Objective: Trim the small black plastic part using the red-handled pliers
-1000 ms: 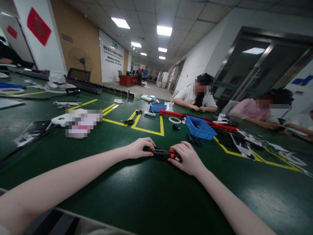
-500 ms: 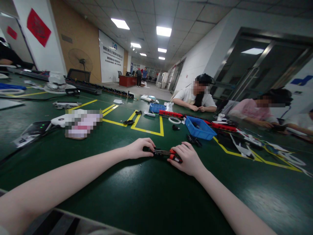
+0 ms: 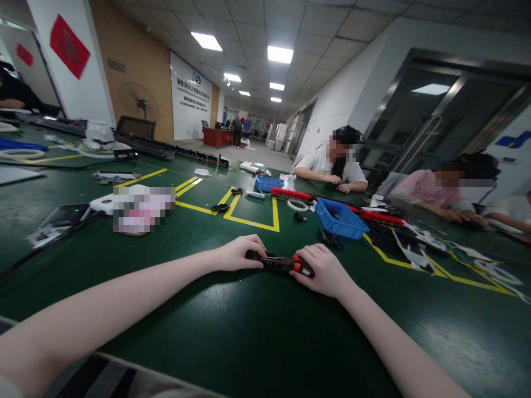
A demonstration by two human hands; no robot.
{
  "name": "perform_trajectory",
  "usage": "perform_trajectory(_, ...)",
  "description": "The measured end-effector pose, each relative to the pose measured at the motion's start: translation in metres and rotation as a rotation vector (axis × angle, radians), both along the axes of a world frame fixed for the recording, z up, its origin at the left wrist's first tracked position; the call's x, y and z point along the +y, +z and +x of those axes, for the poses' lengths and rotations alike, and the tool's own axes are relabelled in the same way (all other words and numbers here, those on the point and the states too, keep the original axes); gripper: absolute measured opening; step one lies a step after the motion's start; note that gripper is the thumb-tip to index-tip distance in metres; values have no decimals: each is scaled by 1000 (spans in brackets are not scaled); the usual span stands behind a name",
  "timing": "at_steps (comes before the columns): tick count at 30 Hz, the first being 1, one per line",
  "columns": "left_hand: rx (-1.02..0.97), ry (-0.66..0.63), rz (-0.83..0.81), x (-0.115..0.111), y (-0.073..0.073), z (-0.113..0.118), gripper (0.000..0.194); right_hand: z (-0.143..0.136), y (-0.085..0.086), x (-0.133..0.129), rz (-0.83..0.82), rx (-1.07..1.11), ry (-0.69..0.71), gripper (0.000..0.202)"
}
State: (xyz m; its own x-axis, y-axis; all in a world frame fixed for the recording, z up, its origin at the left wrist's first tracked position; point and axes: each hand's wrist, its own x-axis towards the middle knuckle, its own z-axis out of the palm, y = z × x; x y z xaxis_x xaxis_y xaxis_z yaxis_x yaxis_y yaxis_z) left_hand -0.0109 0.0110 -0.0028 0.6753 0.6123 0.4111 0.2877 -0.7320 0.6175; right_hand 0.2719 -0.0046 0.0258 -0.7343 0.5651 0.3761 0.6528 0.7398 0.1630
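Note:
My left hand (image 3: 244,252) is closed on a small black part (image 3: 254,255), held just above the green table (image 3: 232,331). My right hand (image 3: 326,270) is wrapped round the red-and-black handles of a pair of pliers (image 3: 304,267). The pliers' jaws point left and meet the black part beside my left fingertips. My fingers hide some of the part, and its exact shape is too small to tell. A tiny light-coloured piece lies on the table below my left hand.
Beyond my right hand stands a blue bin (image 3: 340,220), with black parts (image 3: 331,239) beside it. A smaller blue bin (image 3: 267,183) is farther back. At left lie a phone (image 3: 143,213) and a white device (image 3: 103,205). People sit across the table at right.
My right hand has shifted slightly right, with the pliers' handles looking a little closer together. The person across the table has moved their hands. The whole view has shifted slightly.

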Motion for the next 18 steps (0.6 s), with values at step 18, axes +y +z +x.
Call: perform_trajectory(18, 4, 30, -31, -4, 3, -2, 14, 15, -2, 5, 89, 58, -51, 36)
